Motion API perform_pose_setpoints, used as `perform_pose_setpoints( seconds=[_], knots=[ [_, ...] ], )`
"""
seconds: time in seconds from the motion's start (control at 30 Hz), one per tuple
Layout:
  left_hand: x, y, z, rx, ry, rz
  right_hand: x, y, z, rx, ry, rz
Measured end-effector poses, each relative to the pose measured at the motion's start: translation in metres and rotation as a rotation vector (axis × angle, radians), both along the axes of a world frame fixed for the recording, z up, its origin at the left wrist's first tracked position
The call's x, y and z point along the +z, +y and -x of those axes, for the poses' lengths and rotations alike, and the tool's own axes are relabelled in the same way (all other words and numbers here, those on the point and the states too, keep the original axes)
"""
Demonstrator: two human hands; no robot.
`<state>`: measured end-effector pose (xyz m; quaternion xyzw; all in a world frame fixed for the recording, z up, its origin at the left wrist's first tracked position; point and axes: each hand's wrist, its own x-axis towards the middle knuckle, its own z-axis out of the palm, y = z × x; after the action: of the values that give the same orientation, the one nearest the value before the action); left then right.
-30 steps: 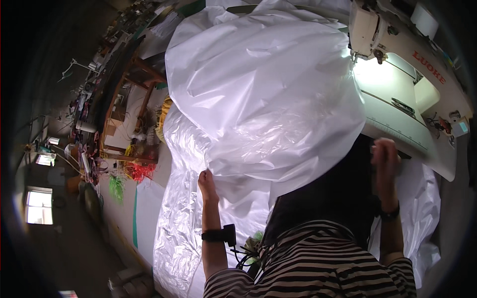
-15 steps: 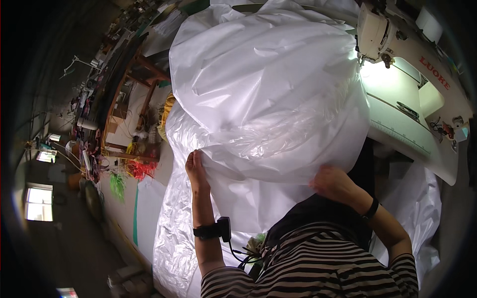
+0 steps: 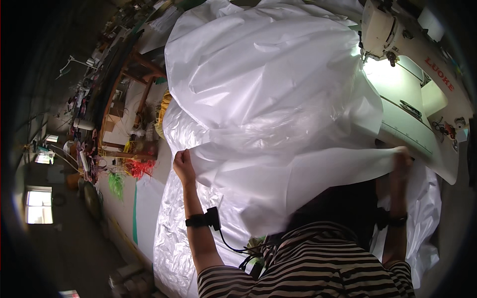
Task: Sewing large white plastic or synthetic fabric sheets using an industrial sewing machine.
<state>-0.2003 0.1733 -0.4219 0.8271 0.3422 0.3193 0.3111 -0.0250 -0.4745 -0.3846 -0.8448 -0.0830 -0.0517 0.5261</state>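
Note:
A large white plastic sheet (image 3: 258,64) spreads in loose folds before me, running up to the sewing machine's needle area. My left hand (image 3: 183,164) pinches its near edge on the left side, fingers closed. Far to the right, my right hand (image 3: 403,161) is closed on the same edge, partly smeared by motion. Between the two hands the edge is stretched into a long strip across my lap. More crinkled white sheeting lies beneath and to the left.
The white sewing machine (image 3: 397,39) stands at the upper right, its lamp lit above its bed (image 3: 402,121). At left are a wooden frame (image 3: 107,116), red strands (image 3: 140,168) and green strands (image 3: 116,186). More white sheeting (image 3: 420,218) hangs at lower right.
My right hand has swept right, drawing the sheet's edge out taut. My left hand has shifted slightly left, still pinching the edge.

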Motion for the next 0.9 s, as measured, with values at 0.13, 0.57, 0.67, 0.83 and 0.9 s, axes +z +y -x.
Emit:
perform_pose_setpoints(
  seconds=[0.13,0.57,0.67,0.83,0.9],
  knots=[
    [-0.021,0.03,0.007,0.168,0.245,-0.236,0.02,-0.109,-0.033,-0.494,-0.25,0.45],
    [0.078,-0.151,-0.026,-0.883,0.21,0.776,0.134,0.022,0.016,0.195,-0.352,0.396],
    [0.084,-0.166,-0.023,-0.884,0.289,0.963,0.122,0.068,0.011,0.55,-0.427,0.711],
    [0.109,-0.161,0.007,-1.204,0.223,0.566,0.072,0.102,0.007,0.651,-0.389,0.755],
    [0.114,-0.157,0.02,-0.971,0.217,0.678,0.069,0.095,0.007,0.746,-0.501,0.758]
  ],
)
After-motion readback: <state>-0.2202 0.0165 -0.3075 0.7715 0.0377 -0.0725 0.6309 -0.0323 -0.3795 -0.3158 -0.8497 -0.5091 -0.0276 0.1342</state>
